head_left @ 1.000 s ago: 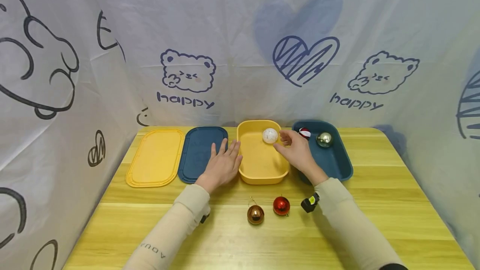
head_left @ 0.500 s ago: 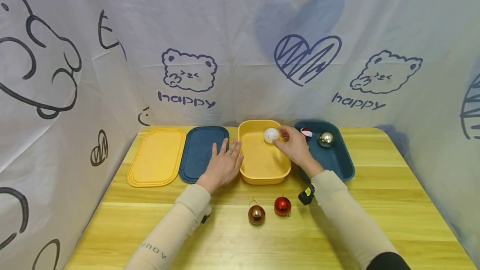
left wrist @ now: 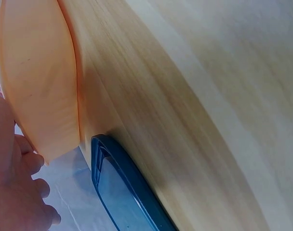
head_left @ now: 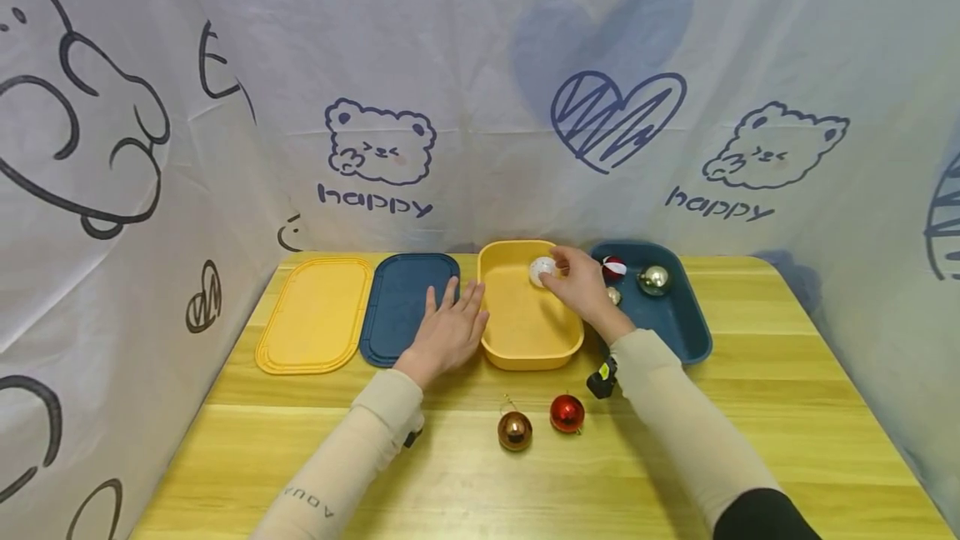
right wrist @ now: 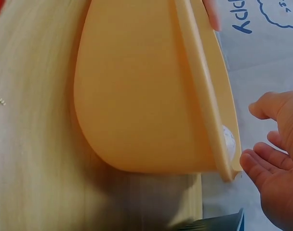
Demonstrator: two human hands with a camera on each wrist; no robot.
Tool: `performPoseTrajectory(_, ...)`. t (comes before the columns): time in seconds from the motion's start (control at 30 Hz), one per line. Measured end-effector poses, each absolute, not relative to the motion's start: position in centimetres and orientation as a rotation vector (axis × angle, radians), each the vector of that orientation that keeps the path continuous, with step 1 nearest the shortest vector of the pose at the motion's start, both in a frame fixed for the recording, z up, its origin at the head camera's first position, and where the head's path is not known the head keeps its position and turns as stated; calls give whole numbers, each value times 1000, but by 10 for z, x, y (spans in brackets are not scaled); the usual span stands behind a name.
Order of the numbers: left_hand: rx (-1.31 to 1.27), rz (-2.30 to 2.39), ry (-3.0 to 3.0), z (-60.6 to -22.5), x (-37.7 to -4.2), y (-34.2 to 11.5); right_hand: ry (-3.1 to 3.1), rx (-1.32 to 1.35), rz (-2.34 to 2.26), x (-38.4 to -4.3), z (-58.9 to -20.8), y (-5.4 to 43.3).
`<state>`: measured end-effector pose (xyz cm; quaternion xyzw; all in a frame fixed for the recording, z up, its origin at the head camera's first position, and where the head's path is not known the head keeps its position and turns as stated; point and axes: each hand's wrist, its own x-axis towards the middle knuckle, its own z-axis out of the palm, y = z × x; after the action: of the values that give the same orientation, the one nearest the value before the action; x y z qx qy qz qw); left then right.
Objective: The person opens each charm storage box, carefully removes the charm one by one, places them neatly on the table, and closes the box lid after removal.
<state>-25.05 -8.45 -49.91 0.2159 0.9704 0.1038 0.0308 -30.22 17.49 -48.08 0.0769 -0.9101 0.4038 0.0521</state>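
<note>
A white speckled ball (head_left: 542, 271) lies inside the yellow box (head_left: 525, 362), near its back right corner. My right hand (head_left: 581, 283) hovers over that box's right side, fingertips right at the ball. In the right wrist view the fingers of this hand (right wrist: 276, 163) are bent loosely above the rim, thumb apart from them, and the ball (right wrist: 228, 143) shows partly behind the wall. With spread, straight fingers, my left hand (head_left: 444, 335) reaches the left rim of the yellow box, its palm side over the blue lid's edge (head_left: 375, 348).
Right of the yellow box stands a blue box (head_left: 671, 340) holding a red-and-white ball (head_left: 613, 267), a silver-gold ball (head_left: 654, 280) and another pale ornament (head_left: 613, 296). A brown bauble (head_left: 514, 431) and a red bauble (head_left: 567, 413) lie in front. A yellow lid (head_left: 311, 319) lies far left.
My right hand has moved a little left, closer over the white ball, uncovering more of the blue box's contents. My left hand keeps its place at the yellow box.
</note>
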Motion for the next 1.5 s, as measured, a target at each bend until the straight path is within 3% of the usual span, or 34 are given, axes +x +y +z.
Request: performPoseTrajectory(1.5, 672, 314, 3003, -501, -251, -84, -2904, 147, 1192, -322, -487, 152)
